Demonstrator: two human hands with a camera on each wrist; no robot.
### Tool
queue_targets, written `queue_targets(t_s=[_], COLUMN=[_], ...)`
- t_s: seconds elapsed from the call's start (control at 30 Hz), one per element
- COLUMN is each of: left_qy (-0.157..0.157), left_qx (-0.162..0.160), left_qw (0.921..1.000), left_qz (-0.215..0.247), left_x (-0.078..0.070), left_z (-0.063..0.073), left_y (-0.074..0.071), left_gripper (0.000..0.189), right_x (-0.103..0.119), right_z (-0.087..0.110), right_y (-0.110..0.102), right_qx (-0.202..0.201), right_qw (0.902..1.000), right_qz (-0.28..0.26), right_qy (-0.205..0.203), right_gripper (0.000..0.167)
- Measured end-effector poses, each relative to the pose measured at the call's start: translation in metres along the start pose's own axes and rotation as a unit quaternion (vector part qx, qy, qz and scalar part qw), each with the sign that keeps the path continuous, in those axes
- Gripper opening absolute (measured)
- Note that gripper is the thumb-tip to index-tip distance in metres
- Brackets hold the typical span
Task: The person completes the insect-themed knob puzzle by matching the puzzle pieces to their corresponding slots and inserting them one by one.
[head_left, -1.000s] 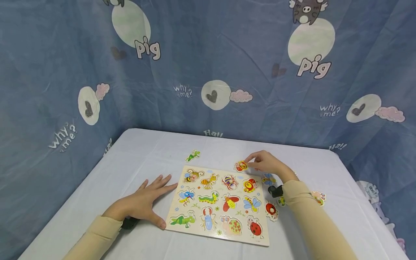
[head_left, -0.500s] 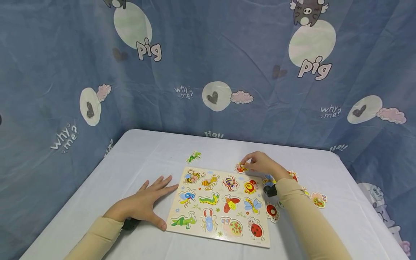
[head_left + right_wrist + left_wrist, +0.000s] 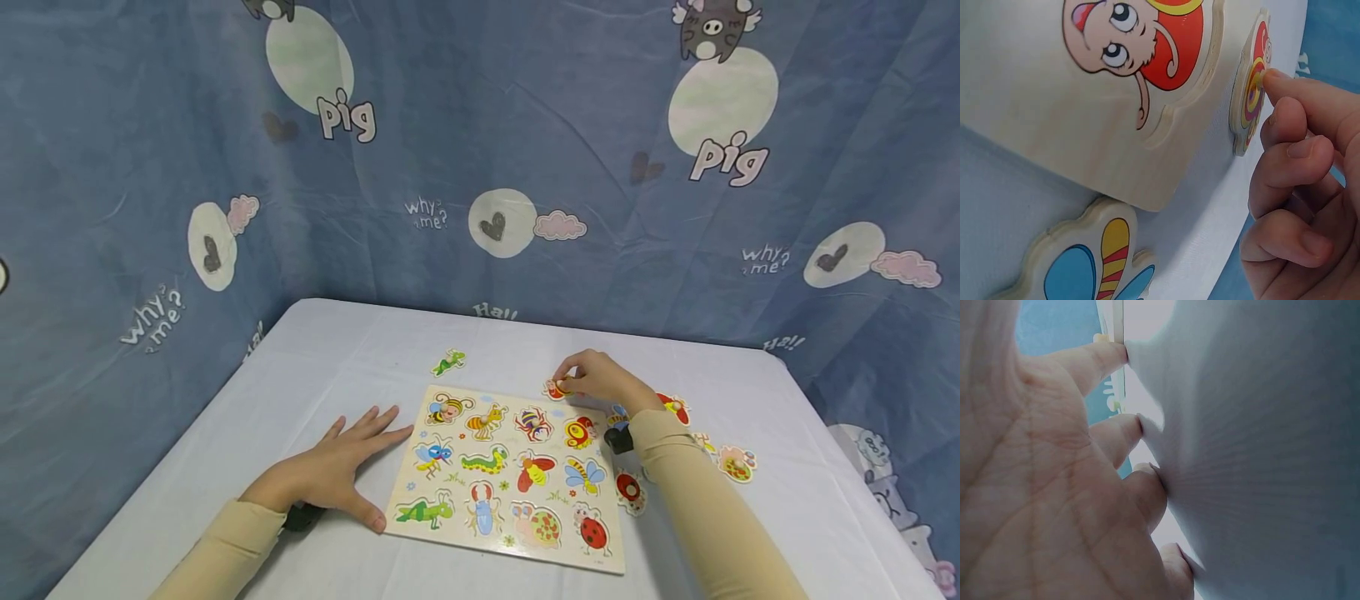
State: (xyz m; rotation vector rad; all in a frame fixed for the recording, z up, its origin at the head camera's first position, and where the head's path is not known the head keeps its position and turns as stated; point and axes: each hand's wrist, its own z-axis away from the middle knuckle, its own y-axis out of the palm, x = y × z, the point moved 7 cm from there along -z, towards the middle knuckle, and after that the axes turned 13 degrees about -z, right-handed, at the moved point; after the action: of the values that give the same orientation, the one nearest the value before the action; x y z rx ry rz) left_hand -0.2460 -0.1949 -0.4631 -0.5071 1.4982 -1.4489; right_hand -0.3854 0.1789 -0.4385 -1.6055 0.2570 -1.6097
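A wooden insect puzzle board (image 3: 517, 492) lies on the white table, its pictured recesses facing up. My left hand (image 3: 333, 462) rests spread at the board's left side, thumb by the near corner and fingertips by the edge; the left wrist view shows its palm (image 3: 1041, 481) and fingers on the cloth. Beyond the board's far edge, my right hand (image 3: 603, 379) pinches the small knob of a red and yellow butterfly puzzle piece (image 3: 1247, 103). That piece (image 3: 552, 389) is partly covered by the fingers in the head view. A matching butterfly recess (image 3: 580, 432) is at the board's far right.
A green grasshopper piece (image 3: 448, 362) lies beyond the board. Along its right side are a ladybug piece (image 3: 630, 492), a blue-winged dragonfly piece (image 3: 1094, 256), a red-winged piece (image 3: 675, 407) and a snail piece (image 3: 737, 463). The right sleeve hides part of this area.
My right hand has shifted slightly left and closed finger and thumb on the butterfly piece's knob. The left hand stays at the board. The red-winged piece shows from behind the right arm.
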Motion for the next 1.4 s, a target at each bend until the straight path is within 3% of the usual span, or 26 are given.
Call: queue_targets(t_s=[0.3, 0.87, 1.4], left_qy=[0.001, -0.001, 0.009], left_qx=[-0.002, -0.001, -0.006], left_qw=[1.0, 1.0, 0.9999], left_qz=[0.0, -0.001, 0.001], left_x=[0.0, 0.003, 0.003], left_z=[0.0, -0.002, 0.0], left_y=[0.0, 0.003, 0.001], left_gripper=[0.132, 0.132, 0.132], right_x=[-0.003, -0.004, -0.014], right_z=[-0.002, -0.002, -0.001], right_y=[0.005, 0.006, -0.005], right_qx=[-0.005, -0.009, -0.05], right_qw=[0.9991, 0.9992, 0.9925], right_qz=[0.042, 0.038, 0.094], right_qy=[-0.003, -0.003, 0.06], right_gripper=[0.008, 0.009, 0.021])
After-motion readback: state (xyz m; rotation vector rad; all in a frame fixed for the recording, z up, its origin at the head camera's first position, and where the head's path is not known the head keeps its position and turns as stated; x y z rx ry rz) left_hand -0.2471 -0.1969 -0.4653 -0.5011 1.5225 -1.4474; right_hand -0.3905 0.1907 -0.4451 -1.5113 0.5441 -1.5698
